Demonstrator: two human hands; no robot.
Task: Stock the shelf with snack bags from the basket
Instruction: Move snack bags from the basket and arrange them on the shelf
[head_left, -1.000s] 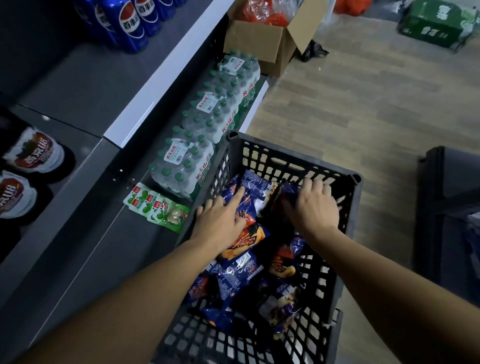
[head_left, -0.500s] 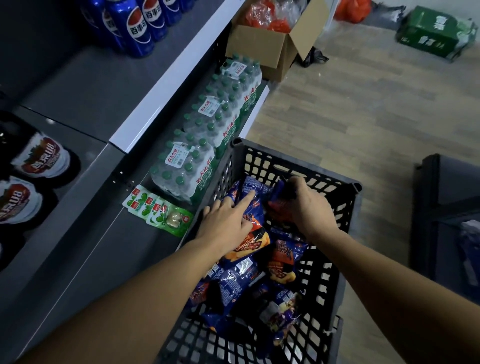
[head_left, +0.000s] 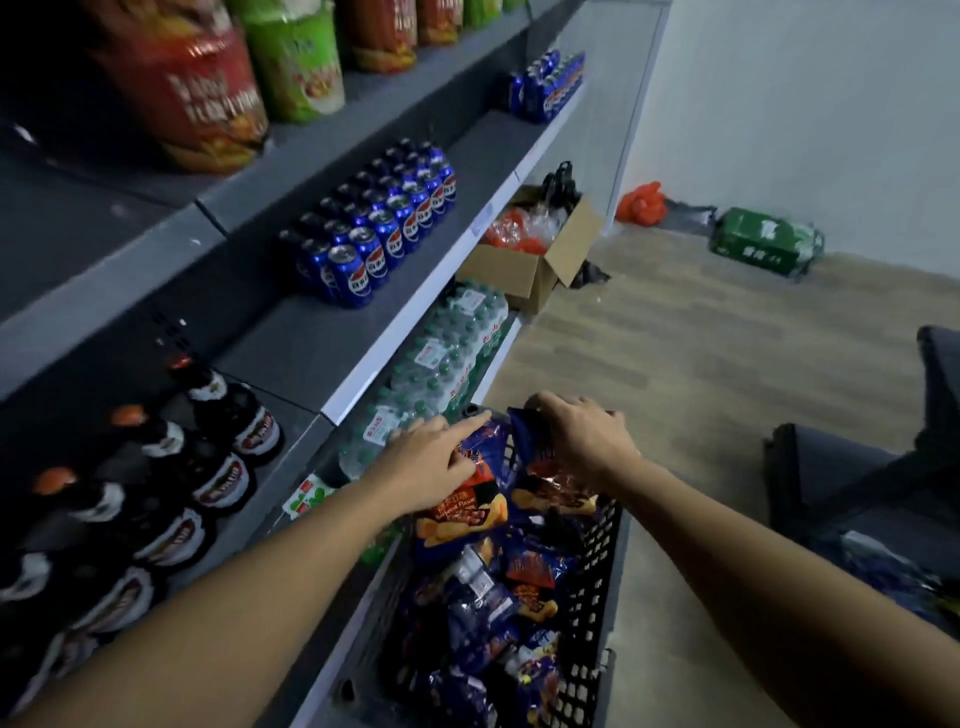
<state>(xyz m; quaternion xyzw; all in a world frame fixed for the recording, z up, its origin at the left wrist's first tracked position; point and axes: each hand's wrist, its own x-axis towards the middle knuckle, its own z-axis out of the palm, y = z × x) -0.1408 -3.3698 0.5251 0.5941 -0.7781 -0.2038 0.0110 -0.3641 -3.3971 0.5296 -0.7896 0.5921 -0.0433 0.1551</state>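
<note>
A dark grey slotted basket (head_left: 597, 587) holds several blue and orange snack bags (head_left: 493, 613). My left hand (head_left: 431, 467) grips the top of one blue and orange snack bag (head_left: 467, 506), lifted above the basket. My right hand (head_left: 582, 441) is closed on the top of a second blue snack bag (head_left: 553, 488), also raised over the basket's far end. The grey shelf unit (head_left: 322, 343) stands to the left, its middle board partly bare beside blue cans (head_left: 384, 228).
Dark bottles (head_left: 171, 483) fill the shelf at left. Large chip bags (head_left: 218, 83) sit on the top shelf. Water bottle packs (head_left: 441, 364) lie on the bottom shelf. An open cardboard box (head_left: 535, 260) and a green pack (head_left: 763, 244) stand on the wood floor; dark furniture (head_left: 857, 467) at right.
The view has tilted up from the basket to the shelves. Both hands have closed on snack bags and lifted them out of the pile.
</note>
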